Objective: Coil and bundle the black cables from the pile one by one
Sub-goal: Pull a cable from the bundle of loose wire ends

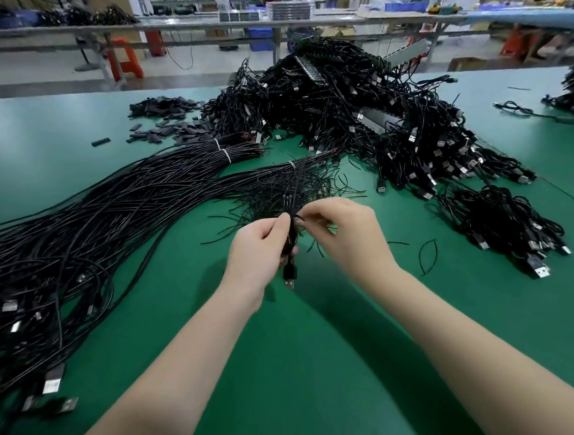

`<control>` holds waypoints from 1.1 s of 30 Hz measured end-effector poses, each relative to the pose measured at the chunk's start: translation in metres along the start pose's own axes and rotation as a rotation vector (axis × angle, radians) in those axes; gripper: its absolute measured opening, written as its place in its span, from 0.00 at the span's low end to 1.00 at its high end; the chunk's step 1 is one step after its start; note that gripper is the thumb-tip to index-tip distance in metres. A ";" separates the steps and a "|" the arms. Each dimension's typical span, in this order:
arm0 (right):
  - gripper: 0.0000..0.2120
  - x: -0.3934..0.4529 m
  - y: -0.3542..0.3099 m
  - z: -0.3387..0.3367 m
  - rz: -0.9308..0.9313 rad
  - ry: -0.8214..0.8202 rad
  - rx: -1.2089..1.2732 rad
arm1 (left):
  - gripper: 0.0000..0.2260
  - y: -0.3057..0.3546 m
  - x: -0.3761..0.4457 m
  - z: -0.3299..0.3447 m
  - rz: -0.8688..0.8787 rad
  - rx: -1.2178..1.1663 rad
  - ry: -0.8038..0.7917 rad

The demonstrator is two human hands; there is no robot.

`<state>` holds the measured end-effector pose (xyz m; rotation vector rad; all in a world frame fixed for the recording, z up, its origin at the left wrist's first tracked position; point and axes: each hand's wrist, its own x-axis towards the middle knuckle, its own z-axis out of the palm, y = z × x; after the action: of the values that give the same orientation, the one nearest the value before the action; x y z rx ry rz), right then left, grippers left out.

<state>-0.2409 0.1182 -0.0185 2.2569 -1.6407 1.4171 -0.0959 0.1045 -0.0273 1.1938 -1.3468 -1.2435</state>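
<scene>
My left hand [259,250] grips a coiled black USB cable [289,248] held upright over the green table [308,370], its USB plug [289,276] hanging down below my fist. My right hand [343,228] pinches a thin black twist tie [298,218] at the top of the coil. Long straight black cables [106,211], tied in bunches with white ties, stretch across the left side. A heap of thin black twist ties [293,189] lies just beyond my hands.
A big tangled pile of bundled USB cables [356,109] fills the far middle. A smaller heap of coiled cables [499,224] lies at the right. Small black sleeves [168,120] are scattered at the far left. Work benches and people stand behind the table.
</scene>
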 end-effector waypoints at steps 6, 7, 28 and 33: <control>0.07 -0.016 -0.006 0.005 0.832 -0.082 0.843 | 0.06 -0.026 -0.005 0.008 0.203 -0.017 0.073; 0.08 -0.018 -0.006 0.004 0.837 -0.073 0.845 | 0.06 -0.027 -0.006 0.008 0.203 -0.049 0.040; 0.06 -0.031 0.003 0.011 -0.336 0.221 -0.229 | 0.14 -0.020 -0.002 0.001 -0.283 -0.572 -0.207; 0.05 -0.038 -0.012 0.011 0.457 0.092 0.483 | 0.09 -0.024 -0.003 0.006 -0.171 -0.606 -0.172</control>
<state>-0.2260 0.1467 -0.0439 2.0384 -2.0557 2.1939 -0.0994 0.1073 -0.0520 0.7917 -0.8886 -1.7504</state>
